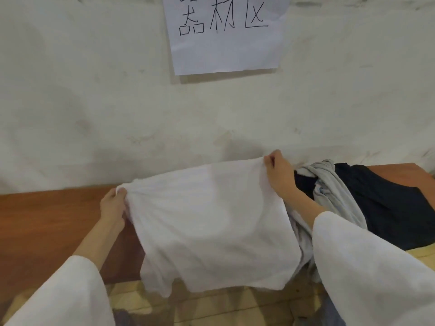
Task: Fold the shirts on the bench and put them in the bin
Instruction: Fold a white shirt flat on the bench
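A white shirt hangs spread between my two hands over the front of the brown wooden bench. My left hand pinches its upper left corner. My right hand pinches its upper right corner, held higher and nearer the wall. The shirt's lower hem drops past the bench's front edge. To the right on the bench lie a crumpled light grey shirt and a dark navy shirt. No bin is in view.
A pale plaster wall stands right behind the bench, with a white paper sign bearing handwritten characters. Tan floor tiles show below the bench. My white sleeves fill the lower corners.
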Tool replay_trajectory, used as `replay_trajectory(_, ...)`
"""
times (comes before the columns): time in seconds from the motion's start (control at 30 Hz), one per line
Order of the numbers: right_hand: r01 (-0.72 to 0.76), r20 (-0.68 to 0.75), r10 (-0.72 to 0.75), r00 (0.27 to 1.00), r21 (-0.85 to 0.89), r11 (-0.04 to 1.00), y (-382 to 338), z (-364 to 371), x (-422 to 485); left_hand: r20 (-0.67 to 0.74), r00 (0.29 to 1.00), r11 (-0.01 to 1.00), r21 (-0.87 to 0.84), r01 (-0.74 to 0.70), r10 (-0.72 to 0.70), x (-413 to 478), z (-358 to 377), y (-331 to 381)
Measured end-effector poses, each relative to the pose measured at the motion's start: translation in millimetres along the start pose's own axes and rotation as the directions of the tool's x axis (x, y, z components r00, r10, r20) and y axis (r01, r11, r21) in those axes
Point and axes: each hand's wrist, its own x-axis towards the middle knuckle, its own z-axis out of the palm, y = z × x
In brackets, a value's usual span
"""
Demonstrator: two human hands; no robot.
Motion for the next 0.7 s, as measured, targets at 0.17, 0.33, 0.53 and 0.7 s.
replay_trajectory(0.17, -0.096, 0.269, 0.152, 0.951, -0.209, 0.973, 19.8, 9.5, -18.3, 0.199, 0.979, 0.956, 0.292, -0.013, -0.048, -28.9, -16.9, -1.6)
replay_trajectory(0.33, 0.054, 0.16, -0.001, 0.987, -0.329, 0.943, 43.2, -15.1, -102.1, 0.3, 0.919, 0.815, 0.578, 0.039, -0.256, -85.0, -42.1, -4.8)
replay_trajectory(0.53, -0.048, 0.11, 0.109, 0.988, -0.449, 0.892, 62.5, -21.0, -146.8, 0.428, 0.871, 0.631, 0.751, -0.195, -0.241, -122.3, -37.1, -14.8)
replay_trajectory(0.7, -0.018, 0.131, 0.049, 0.99, -0.224, 0.974, 53.3, -29.3, -143.5, 0.392, 0.916, 0.934, 0.352, -0.061, -0.088, -138.4, -41.8, -8.0)
